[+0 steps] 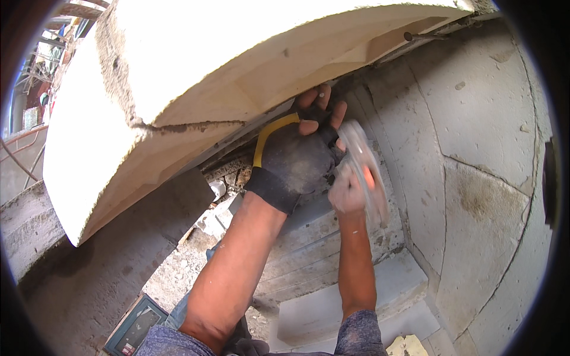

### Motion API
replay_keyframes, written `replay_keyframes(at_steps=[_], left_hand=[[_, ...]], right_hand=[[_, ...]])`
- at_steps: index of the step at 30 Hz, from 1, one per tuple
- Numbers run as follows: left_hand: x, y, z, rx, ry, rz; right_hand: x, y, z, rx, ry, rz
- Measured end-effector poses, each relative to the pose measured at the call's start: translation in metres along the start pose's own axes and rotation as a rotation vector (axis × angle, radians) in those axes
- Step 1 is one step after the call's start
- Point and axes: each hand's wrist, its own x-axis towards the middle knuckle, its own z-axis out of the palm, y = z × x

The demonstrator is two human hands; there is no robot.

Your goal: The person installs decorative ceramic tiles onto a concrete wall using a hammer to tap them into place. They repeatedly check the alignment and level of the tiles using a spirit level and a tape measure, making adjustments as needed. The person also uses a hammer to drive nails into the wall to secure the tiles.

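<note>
My left hand (298,153) wears a dark work glove with a yellow edge and bare fingertips. Its fingers are bent close under the edge of a pale block overhang (214,89); what they grip, if anything, is hidden. Just to its right, my right hand (347,193) is closed round a long greyish tool (366,172) with an orange-red patch. Motion smears this tool, so its kind does not show. Both hands are close together in the shaded gap between the overhang and the wall of pale blocks (475,113).
A metal rod (424,37) sticks out near the wall's top. Below my hands lie white blocks (350,302) and rubble (181,264). A dark-framed box or case (136,325) sits at the lower left, beside a grey concrete face (113,285).
</note>
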Motion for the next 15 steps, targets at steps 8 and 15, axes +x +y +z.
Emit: replay_keyframes(at_steps=[8, 15], left_hand=[[0.002, -0.007, -0.017, -0.041, -0.17, 0.002], [0.008, -0.007, -0.021, -0.272, -0.249, -0.091]], right_hand=[[0.011, -0.004, -0.005, -0.052, -0.037, 0.065], [0.0, -0.003, -0.012, -0.153, -0.1, 0.18]])
